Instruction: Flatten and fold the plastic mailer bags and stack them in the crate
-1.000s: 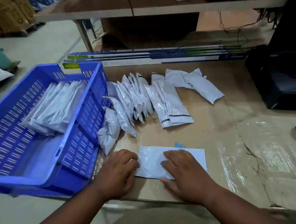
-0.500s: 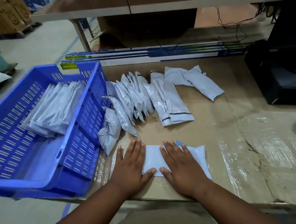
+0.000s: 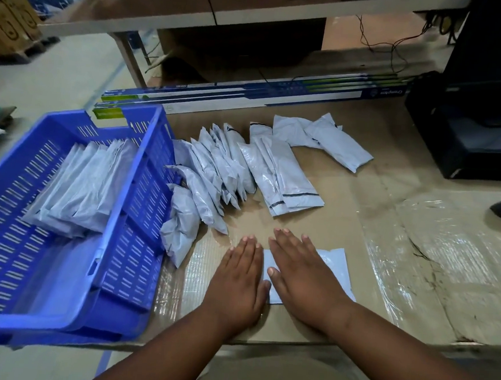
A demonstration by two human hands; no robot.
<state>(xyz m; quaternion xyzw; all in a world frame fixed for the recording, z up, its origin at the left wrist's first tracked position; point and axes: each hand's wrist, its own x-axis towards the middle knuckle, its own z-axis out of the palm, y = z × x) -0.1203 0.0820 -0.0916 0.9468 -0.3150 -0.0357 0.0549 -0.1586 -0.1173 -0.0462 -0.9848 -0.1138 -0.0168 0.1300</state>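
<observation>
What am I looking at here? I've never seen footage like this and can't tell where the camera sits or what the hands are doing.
The camera is worn on a person's head, looking forward and down at their own two bare hands; there is no machine. The left hand and right hand lie flat, fingers straight, pressing a grey plastic mailer bag onto a cardboard-covered table. Nothing is held in a grip. Beyond the hands lies a row of unsorted mailer bags. On the left stands a blue crate with finished bags stacked inside.
</observation>
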